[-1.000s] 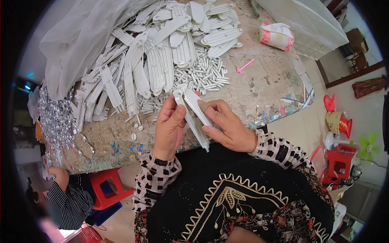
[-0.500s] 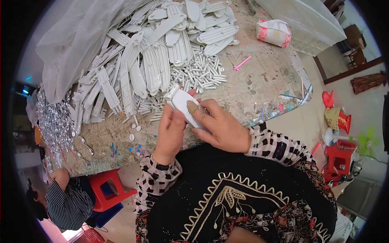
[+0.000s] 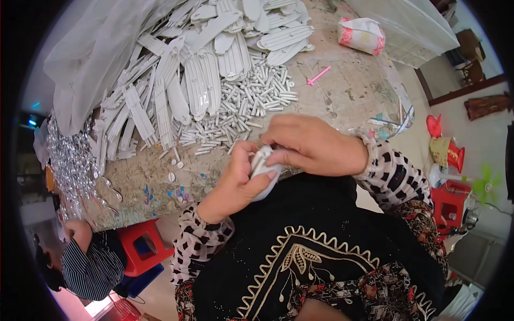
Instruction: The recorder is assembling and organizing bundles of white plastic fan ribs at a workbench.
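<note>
My left hand [image 3: 230, 184] is wrapped round a white plastic piece [image 3: 266, 184], its thumb lying across the front. The piece is held up at the table's near edge, just above my lap, and fingers cover much of it. My right hand [image 3: 316, 147] is closed at the upper end of the same piece, thumb and fingertips pressed against it; its upper fingers are slightly blurred. Beyond my hands lies a heap of small silvery-white cylinders [image 3: 249, 93]. Behind and left of it is a big pile of long white ribbed plastic pieces [image 3: 198, 80].
Silvery wire strands [image 3: 69, 166] hang over the table's left edge. A pink stick [image 3: 319, 75] and a tissue pack [image 3: 361, 36] lie on the worn table [image 3: 332, 107]. A clear plastic bag [image 3: 96, 59] stands far left. Another person [image 3: 93, 262] sits at lower left beside a red stool [image 3: 142, 249].
The white piece has come down toward my lap and tilted more upright. My right hand has shifted from its broad face to its upper end.
</note>
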Tool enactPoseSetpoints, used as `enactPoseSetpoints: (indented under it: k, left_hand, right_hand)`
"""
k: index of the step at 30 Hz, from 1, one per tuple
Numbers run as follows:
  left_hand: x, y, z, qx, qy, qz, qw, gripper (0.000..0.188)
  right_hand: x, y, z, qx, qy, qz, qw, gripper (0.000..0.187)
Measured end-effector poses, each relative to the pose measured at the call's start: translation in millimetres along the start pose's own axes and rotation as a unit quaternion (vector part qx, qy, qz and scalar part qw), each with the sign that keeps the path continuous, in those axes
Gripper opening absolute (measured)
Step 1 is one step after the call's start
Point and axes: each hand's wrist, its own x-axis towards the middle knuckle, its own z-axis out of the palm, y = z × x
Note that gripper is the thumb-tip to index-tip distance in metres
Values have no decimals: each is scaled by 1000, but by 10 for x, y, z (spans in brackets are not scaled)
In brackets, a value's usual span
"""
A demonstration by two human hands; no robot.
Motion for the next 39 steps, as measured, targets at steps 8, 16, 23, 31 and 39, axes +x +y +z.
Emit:
enactPoseSetpoints:
  k: [8,16,23,31,39]
  left_hand:
    - [6,-150,60,44,-95,-81,991,43]
    - [-105,-136,56,193,-75,-52,977,31]
    - [-350,-376,-136,99,-37,-51,993,31]
    - [-570,-428,-404,138,-8,-92,986,29]
    - [-637,-414,-521,-72,96,-149,982,21]
  right_hand:
    - [-351,63,409,-9,90,40,995,20]
    - [-397,135,426,-3,88,39,995,19]
    - [-206,276,747,57,58,28,996,18]
    - [135,369,866,230,-22,151,961,17]
    - [394,691,1156,-321,-7,-106,941,16]
